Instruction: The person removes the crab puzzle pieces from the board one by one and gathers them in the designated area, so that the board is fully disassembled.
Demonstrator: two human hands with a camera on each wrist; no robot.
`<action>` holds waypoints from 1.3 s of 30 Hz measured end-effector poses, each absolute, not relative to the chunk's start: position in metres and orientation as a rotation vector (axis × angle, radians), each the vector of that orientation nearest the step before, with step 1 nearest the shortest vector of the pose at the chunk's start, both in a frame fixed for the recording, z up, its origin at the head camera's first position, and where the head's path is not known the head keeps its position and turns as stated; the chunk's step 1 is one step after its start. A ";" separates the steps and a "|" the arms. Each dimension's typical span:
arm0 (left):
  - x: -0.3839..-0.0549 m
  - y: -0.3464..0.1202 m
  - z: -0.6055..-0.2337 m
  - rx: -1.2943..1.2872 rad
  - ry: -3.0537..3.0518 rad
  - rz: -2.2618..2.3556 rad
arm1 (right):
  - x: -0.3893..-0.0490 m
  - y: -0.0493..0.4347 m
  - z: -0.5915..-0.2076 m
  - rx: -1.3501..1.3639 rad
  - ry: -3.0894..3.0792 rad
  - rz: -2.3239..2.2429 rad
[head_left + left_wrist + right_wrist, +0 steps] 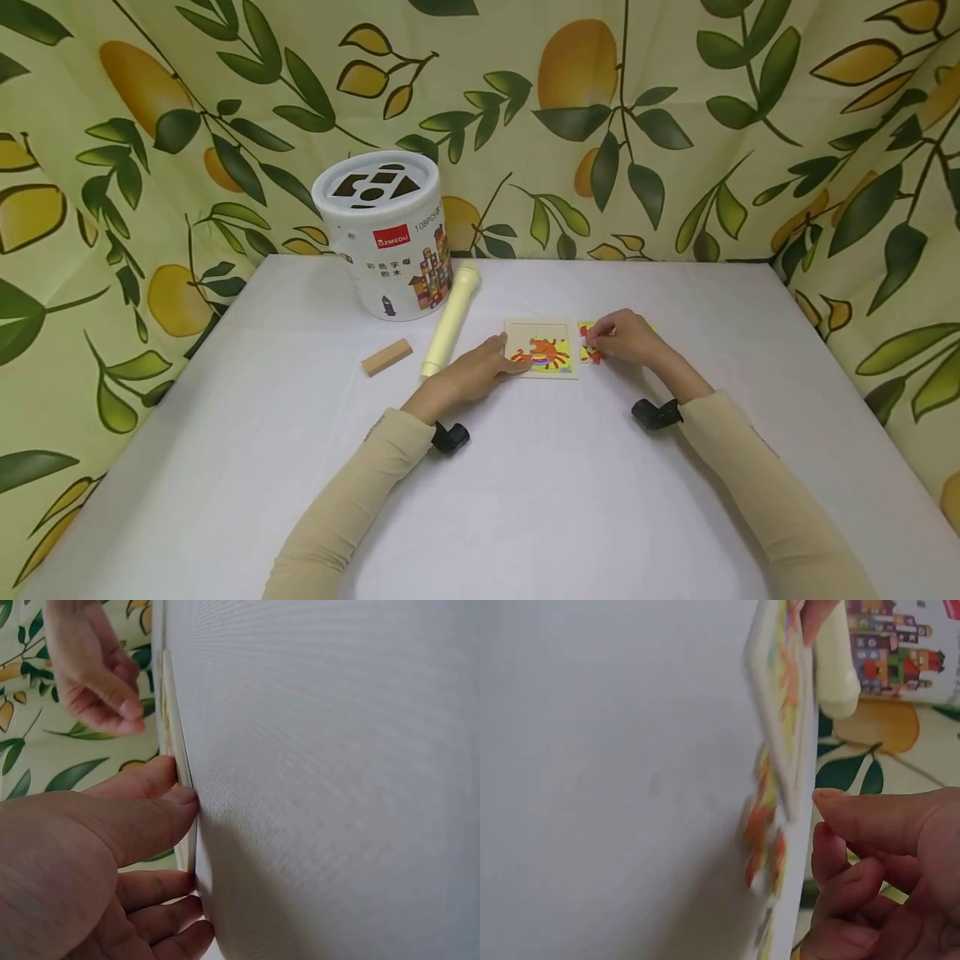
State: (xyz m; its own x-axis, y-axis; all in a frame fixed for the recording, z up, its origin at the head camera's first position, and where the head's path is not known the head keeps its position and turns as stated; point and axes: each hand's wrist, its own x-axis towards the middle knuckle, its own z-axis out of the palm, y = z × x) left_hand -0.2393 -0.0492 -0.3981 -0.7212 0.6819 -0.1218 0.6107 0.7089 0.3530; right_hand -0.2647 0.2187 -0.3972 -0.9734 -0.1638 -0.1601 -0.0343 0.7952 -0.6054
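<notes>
A square wooden jigsaw puzzle board (541,325) lies flat on the table, partly filled with an orange animal picture. My left hand (480,369) holds the board at its left side; in the left wrist view its thumb and fingers (169,915) are at the edge. To the right lie loose puzzle pieces (586,351), coloured yellow and red-orange. Just above them is my right hand (626,337), fingers loosely curled. In the right wrist view a small gap shows between its thumb and index finger (829,851), with no piece visible there. The hand partly hides the pieces.
Behind on the left stands a white block bucket (367,250) with shaped holes in its lid. A pale yellow tube (452,321) lies beside it, near the left hand. A small wooden block (387,357) is further left. A patterned curtain (495,125) surrounds the table.
</notes>
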 end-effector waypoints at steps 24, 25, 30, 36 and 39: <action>-0.237 -0.048 -0.398 1.056 2.688 0.399 | -0.269 0.150 -0.395 -0.527 2.752 -0.758; -0.236 -0.048 -0.398 1.057 2.691 0.397 | -0.268 0.150 -0.396 -0.523 2.753 -0.761; -0.236 -0.047 -0.400 1.058 2.692 0.398 | -0.270 0.154 -0.399 -0.442 2.751 -0.852; -0.236 -0.047 -0.400 1.062 2.698 0.394 | -0.277 0.163 -0.399 -0.378 2.762 -1.007; -0.236 -0.047 -0.398 1.047 2.695 0.392 | -0.281 0.167 -0.398 -0.333 2.735 -1.080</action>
State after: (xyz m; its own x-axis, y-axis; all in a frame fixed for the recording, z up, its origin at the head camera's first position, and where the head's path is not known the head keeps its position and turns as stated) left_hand -0.2364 -0.0467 -0.3984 -0.7207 0.6846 -0.1095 0.6250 0.7099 0.3248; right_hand -0.2809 0.1674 -0.3981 -0.9582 -0.2726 -0.0863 -0.1401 0.7106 -0.6895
